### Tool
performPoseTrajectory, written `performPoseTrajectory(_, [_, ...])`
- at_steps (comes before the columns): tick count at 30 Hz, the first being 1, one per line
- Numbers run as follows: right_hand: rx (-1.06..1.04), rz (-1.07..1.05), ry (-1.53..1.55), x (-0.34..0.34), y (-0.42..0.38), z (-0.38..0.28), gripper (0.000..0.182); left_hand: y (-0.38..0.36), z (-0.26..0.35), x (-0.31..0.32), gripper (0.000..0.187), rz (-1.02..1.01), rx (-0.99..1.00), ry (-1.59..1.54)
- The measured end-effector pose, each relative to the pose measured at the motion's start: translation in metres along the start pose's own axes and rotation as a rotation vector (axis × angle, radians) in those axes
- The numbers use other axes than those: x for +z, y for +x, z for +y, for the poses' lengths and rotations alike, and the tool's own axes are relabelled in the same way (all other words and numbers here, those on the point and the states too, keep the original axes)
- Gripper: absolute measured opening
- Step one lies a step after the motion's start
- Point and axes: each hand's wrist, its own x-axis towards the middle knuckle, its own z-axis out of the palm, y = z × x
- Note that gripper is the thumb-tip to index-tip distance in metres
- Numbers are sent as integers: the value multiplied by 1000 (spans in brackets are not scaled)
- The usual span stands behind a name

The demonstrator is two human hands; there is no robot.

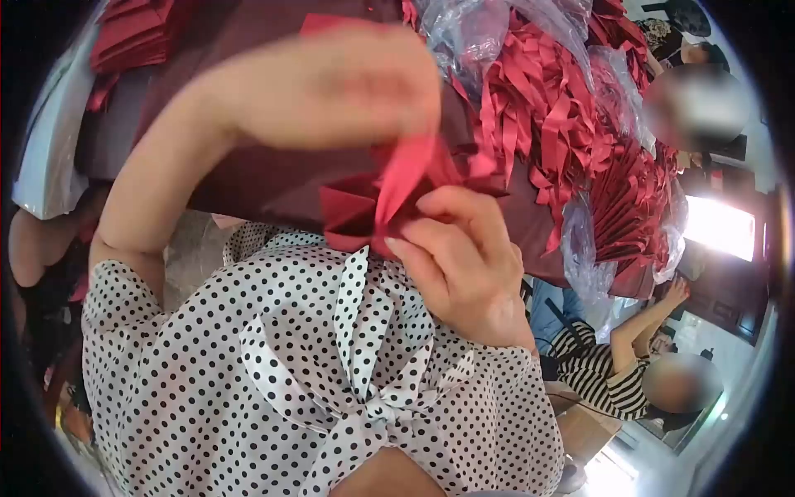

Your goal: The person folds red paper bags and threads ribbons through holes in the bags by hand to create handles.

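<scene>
My left hand (348, 87) is raised over the table, smeared by motion, with its fingers curled around the upper end of a red ribbon (406, 178). The ribbon runs down from it to my right hand (472, 261). Thumb and fingers of that right hand pinch the ribbon's lower end against a folded dark red piece (348, 207), which looks like cloth or paper. This piece lies at the table's near edge, close to my dotted blouse. Part of it is hidden behind the right hand.
A dark maroon-covered table (265, 182) spreads before me. On its right lies a large heap of red ribbons (538, 99) with clear plastic bags (464, 33). A stack of folded red pieces (137, 37) sits at the far left. A person in stripes (613, 373) is at the right.
</scene>
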Motion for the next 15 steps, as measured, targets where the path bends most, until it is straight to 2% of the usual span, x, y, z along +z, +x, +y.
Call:
performPoseTrajectory(2, [-51, 28, -42, -4, -1, 2, 18, -7, -17, -15, 14, 314, -49, -222])
performPoseTrajectory(3, [-103, 53, -81, -5, -1, 3, 17, -11, -20, -25, 14, 483, -170, -584])
performPoseTrajectory(4, [-199, 73, -85, -5, 3, 8, 25, -19, -31, -34, 15, 541, -48, -723])
performPoseTrajectory(6, [-146, 71, -62, -7, 4, 4, 22, -25, -38, -18, 19, 621, -144, -980])
performPoseTrajectory(7, [-103, 50, -37, -8, 5, 3, 20, -26, -47, -9, 25, 657, -124, -1085])
performPoseTrajectory(10, [-159, 97, 6, -4, 9, 16, 19, -30, -38, 20, 41, 897, -89, -1309])
performPoseTrajectory(11, [-183, 109, 8, -5, 9, 19, 19, -35, -30, 27, 41, 877, -86, -1301])
performPoseTrajectory(13, [-158, 161, 10, -6, 10, 21, 19, -46, -11, 40, 60, 1134, -167, -1069])
performPoseTrajectory(15, [-140, 206, 23, -3, 14, 21, 18, -63, 0, 59, 77, 890, -166, -797])
